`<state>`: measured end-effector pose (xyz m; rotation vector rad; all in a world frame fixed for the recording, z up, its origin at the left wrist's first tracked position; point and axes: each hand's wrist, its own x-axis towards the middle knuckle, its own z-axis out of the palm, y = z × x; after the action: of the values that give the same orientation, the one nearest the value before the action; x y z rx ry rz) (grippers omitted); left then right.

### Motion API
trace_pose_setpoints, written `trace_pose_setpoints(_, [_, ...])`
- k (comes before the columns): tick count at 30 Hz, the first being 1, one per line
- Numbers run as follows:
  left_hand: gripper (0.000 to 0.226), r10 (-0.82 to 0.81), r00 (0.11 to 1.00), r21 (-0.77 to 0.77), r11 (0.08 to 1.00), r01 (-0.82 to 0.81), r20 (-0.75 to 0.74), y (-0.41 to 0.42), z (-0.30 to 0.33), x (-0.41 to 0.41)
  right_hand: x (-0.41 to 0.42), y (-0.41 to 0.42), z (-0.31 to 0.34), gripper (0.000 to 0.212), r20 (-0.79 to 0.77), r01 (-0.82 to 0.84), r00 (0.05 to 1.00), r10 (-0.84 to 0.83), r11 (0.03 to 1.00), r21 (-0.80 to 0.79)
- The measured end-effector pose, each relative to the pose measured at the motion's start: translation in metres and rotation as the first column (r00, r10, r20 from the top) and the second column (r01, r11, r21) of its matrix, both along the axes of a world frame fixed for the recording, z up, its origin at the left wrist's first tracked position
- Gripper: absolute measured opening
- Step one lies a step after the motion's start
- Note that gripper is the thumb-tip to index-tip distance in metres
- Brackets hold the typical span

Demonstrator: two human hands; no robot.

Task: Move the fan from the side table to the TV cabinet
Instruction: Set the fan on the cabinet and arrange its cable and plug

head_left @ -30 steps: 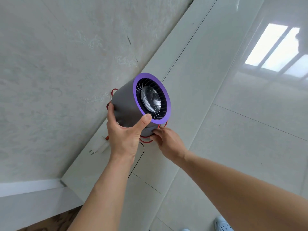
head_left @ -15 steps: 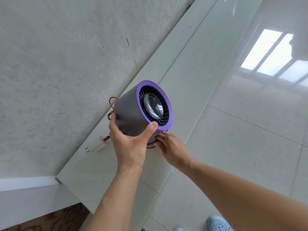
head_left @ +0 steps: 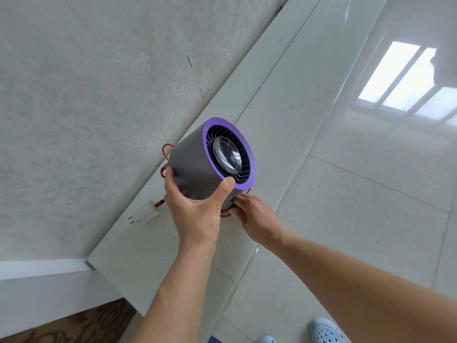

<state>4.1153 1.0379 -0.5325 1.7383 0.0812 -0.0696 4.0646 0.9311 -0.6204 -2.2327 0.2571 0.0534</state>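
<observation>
Over the pale cabinet (head_left: 284, 100) top, the fan (head_left: 197, 167) is held tilted, its long axis pointing its purple-rimmed face up and right. Left hand (head_left: 195, 214) wraps the grey barrel from below, thumb at the rim; right hand (head_left: 254, 219) pinches its underside near the red cord (head_left: 166, 148). I judge the base must turn down to set it.

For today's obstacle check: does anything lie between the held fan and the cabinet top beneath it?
The fan, held in the left hand and right hand, has its own red cable looped beneath it; the white plug lies beside. Nothing else shows.
</observation>
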Motion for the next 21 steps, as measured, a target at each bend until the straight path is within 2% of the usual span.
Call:
trace_pose_setpoints(8, [0.118, 0.069, 0.997, 0.039, 0.997, -0.071, 0.033, -0.016, 0.005, -0.013, 0.001, -0.007, 0.005, 0.027, -0.037, -0.03, 0.999, 0.032, 0.998, 0.059])
trace_pose_setpoints(15, [0.118, 0.121, 0.993, -0.003, 0.993, -0.121, 0.017, -0.015, 0.003, -0.015, 0.002, -0.015, 0.009, 0.024, -0.012, -0.078, 0.997, 0.078, 0.997, 0.011])
trace_pose_setpoints(21, [0.12, 0.124, 0.992, 0.003, 0.992, -0.124, 0.005, -0.016, 0.003, -0.016, 0.001, -0.012, 0.009, 0.024, -0.031, -0.053, 0.998, 0.053, 0.998, 0.02])
